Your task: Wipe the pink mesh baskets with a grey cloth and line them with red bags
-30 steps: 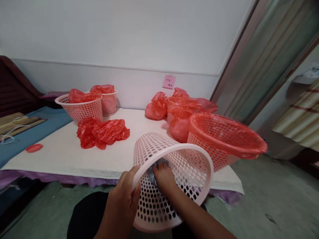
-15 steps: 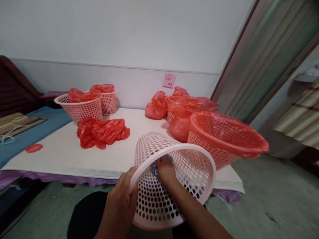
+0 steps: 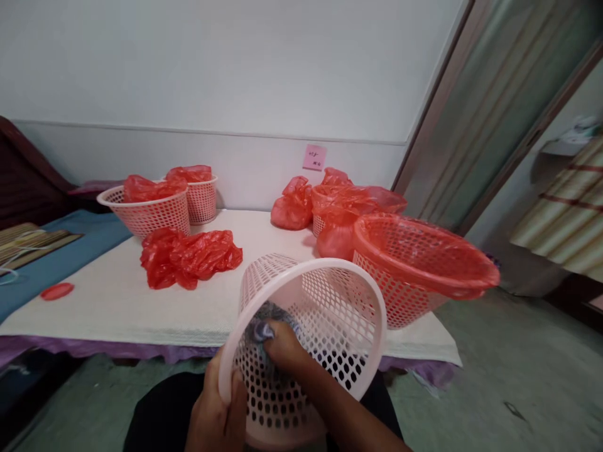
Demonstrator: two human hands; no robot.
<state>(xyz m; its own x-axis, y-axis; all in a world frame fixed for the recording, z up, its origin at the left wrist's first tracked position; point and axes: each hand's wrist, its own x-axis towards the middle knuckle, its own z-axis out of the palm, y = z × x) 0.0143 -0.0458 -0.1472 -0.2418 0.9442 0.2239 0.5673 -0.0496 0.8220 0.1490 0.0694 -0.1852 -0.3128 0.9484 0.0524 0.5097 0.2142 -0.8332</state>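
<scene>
A pale pink plastic basket with round holes lies tilted over my lap, its mouth facing me. My left hand grips the basket's rim at its left side, thumb inside the wall. Deep in the basket, my right hand is closed on a patterned grey-blue cloth, pressed to the left inner wall. Part of the cloth is hidden behind the fingers.
A basket lined with a red bag stands at the right, red bundles behind it. Two pink baskets holding red plastic stand back left. Crumpled red bags and a red ring-like disc lie on the white-covered table.
My right hand has moved the cloth leftward and down along the inside wall. The basket has shifted left and lower, its mouth turned more upright, with my left hand still on the rim.
</scene>
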